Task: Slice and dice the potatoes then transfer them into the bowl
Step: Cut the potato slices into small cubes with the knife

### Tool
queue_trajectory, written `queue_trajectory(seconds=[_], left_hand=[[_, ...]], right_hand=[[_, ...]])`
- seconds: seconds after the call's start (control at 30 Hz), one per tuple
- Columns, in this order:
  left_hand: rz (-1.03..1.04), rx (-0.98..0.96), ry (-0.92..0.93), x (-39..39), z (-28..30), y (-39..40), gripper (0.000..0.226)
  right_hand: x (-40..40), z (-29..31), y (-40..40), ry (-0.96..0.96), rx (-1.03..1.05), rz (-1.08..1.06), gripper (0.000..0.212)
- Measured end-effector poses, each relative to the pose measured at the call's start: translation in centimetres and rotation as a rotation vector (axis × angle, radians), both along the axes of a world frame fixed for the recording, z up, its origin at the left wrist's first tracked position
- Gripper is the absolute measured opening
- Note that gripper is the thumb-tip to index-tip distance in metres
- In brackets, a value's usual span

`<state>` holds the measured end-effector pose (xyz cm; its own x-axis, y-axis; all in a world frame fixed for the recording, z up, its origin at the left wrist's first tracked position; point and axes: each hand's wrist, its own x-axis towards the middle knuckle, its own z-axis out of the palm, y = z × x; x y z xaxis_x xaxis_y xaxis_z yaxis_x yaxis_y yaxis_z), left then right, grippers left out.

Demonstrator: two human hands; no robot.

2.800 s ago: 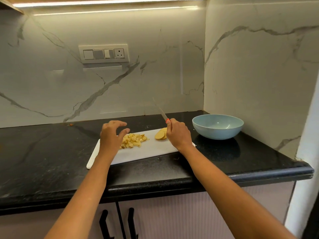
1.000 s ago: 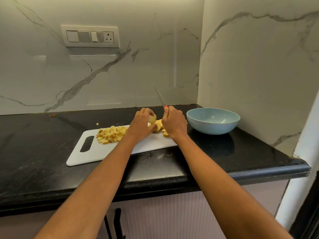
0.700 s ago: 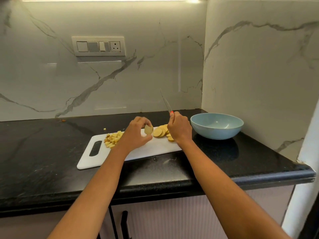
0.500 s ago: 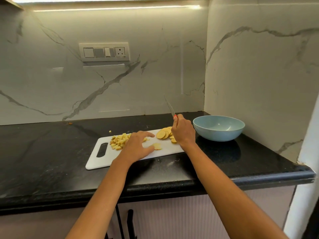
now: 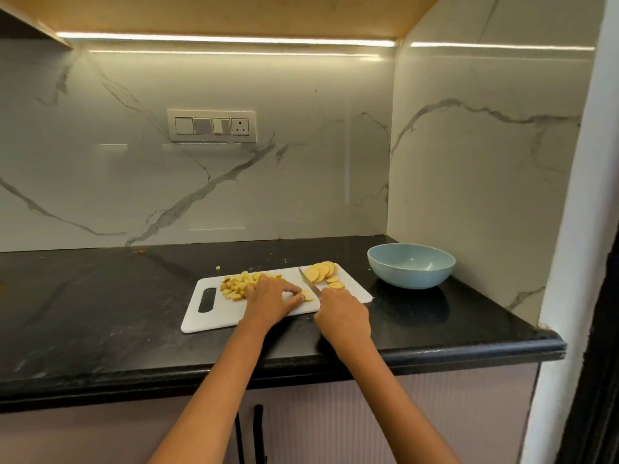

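A white cutting board (image 5: 231,314) lies on the black counter. Diced potato (image 5: 238,285) is heaped at its left, and round potato slices (image 5: 321,272) are fanned at its far right corner. My left hand (image 5: 272,300) holds a single potato slice (image 5: 307,295) down on the board with its fingertips. My right hand (image 5: 341,318) grips a knife (image 5: 308,283) whose blade lies low, right beside that slice. The light blue bowl (image 5: 411,265) stands right of the board and looks empty.
The black counter (image 5: 100,313) ends in a rounded front edge, with marble walls behind and on the right. A switch panel (image 5: 211,125) is on the back wall. A small potato bit (image 5: 218,268) lies behind the board. Cabinet handles (image 5: 258,430) are below.
My left hand took one slice from the fanned pile and laid it on the board's middle, now pinning it. The knife has come down from pointing upward to the slice.
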<state>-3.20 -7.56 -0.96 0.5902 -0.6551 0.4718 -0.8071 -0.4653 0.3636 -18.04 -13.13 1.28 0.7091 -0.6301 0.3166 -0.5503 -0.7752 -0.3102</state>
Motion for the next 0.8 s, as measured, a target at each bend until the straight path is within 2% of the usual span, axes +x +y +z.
queue_trajectory(seconds=[0.23,0.6,0.8], left_hand=[[-0.014,-0.08,0.127,0.4,-0.2,0.0,0.017],[0.004,-0.059,0.1,0.3,-0.2,-0.2,0.016],[0.007,-0.013,0.033,-0.2,0.4,0.0,0.018]], right_hand=[[-1.4,1.1,1.8,0.122,-0.013,-0.009,0.033],[-1.8,1.1,2.3,0.151,-0.056,0.013,0.031],[-0.9,1.1,3.2,0.181,-0.182,0.034,0.029]])
